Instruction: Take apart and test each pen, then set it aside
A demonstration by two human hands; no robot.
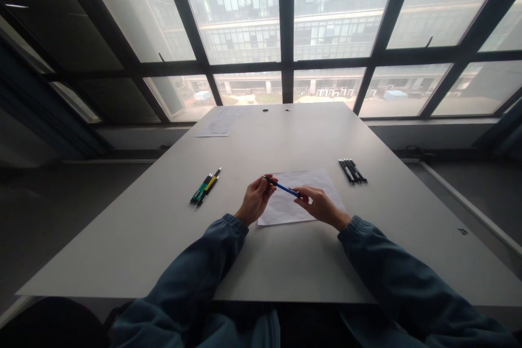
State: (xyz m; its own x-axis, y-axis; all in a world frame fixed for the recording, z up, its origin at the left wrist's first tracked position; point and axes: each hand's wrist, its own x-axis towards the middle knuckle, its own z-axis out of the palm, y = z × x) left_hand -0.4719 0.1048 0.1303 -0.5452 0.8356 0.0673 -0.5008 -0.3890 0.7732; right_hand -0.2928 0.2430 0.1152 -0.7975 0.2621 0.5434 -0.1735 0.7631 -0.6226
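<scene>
A blue pen with black ends (286,189) is held between my two hands, tilted down to the right. My left hand (256,196) pinches its upper left end between thumb and fingers. At the lower right end, my right hand (320,204) grips it with thumb and fingertips. Beneath the pen and both hands lies a blank-looking white sheet of paper (293,215), partly covered by them. Whether the pen's tip is out is too small to tell.
Green, yellow and black pens (206,187) lie grouped on the white table (163,250) at left. Several black pens (353,171) lie side by side at right. Printed papers (214,126) rest at the far left, and a small black disc (265,110) sits near the far edge.
</scene>
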